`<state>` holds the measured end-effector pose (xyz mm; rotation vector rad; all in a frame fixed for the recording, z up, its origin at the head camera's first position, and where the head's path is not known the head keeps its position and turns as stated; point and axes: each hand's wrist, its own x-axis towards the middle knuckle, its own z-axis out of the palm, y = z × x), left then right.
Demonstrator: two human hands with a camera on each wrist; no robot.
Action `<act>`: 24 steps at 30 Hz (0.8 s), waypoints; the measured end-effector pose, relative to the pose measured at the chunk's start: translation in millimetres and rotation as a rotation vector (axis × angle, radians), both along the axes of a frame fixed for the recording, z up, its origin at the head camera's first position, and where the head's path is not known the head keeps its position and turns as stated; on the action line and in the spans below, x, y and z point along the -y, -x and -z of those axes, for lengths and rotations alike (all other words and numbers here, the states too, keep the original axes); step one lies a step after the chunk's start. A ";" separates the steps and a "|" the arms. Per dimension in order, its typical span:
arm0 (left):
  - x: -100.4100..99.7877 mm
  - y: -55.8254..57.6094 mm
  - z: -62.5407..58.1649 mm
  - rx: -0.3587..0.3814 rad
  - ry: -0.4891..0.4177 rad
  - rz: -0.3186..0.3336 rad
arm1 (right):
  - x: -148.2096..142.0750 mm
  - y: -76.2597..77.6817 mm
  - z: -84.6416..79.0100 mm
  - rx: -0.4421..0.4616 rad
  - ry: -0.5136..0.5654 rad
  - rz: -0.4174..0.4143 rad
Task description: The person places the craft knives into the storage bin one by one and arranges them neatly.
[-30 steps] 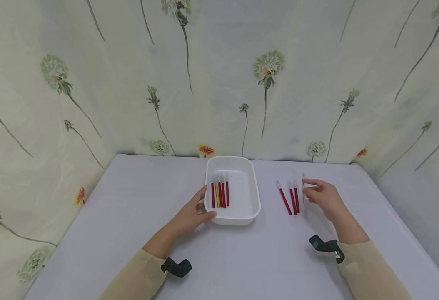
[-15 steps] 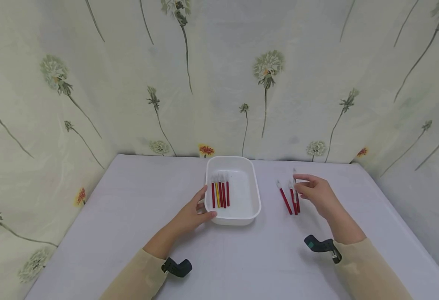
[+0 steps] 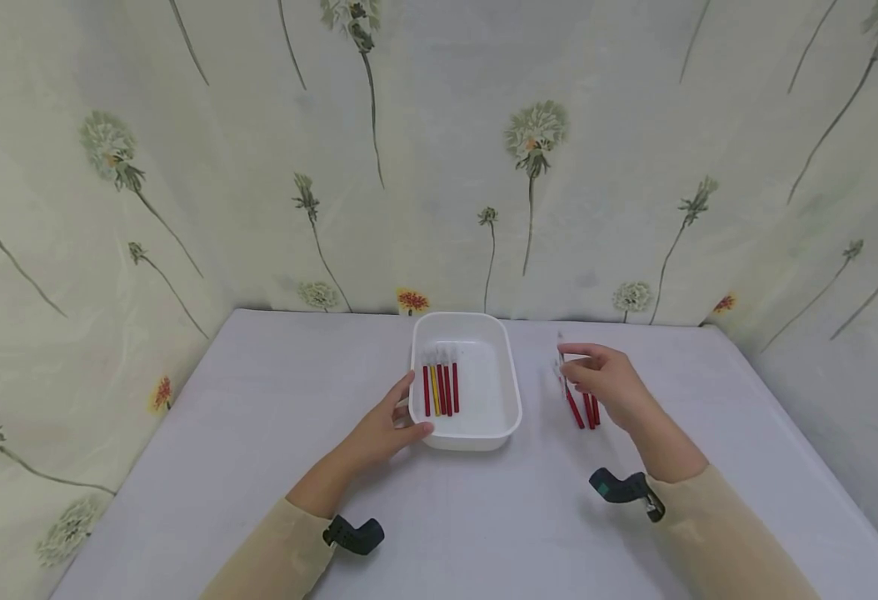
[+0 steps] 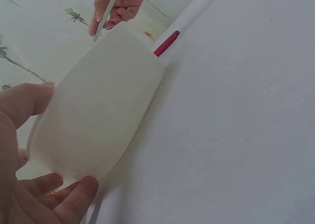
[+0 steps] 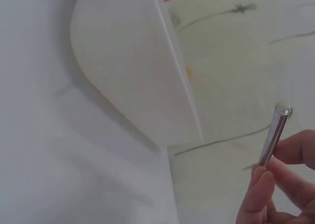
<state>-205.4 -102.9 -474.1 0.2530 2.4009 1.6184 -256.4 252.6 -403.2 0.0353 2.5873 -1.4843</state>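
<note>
A white rectangular tray point(image 3: 469, 444) stands at mid-table. My left hand point(image 3: 379, 433) grips its left side, with thumb and fingers spread around the near-left corner. Inside, along the left, lies a row of several slim pen-shaped tools point(image 3: 442, 392) with clear tips, mostly red, one yellow. To the right of the tray my right hand point(image 3: 604, 379) pinches a slim silver pen-shaped tool point(image 5: 273, 138) between thumb and fingers, held up off the table. Beneath it lie three red pen-shaped tools point(image 3: 576, 408), partly hidden by the hand. Their exact kind is too small to tell.
A white cloth covers the table point(image 3: 476, 525). Behind it and at both sides hangs a curtain point(image 3: 439, 167) printed with dandelions. Dark wrist cameras point(image 3: 354, 535) sit on both sleeves.
My right hand has moved left with the silver tool, from right of the red tools to above the leftmost one. The left hand and tray have stayed still.
</note>
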 end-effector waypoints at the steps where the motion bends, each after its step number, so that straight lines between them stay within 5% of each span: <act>1: 0.1 -0.2 0.0 0.000 0.000 0.000 | 2.6 -0.1 0.0 0.000 0.000 -0.005; 24: -0.9 -0.5 4.1 -0.001 0.006 -0.010 | 58.7 10.3 5.7 0.024 0.018 -0.094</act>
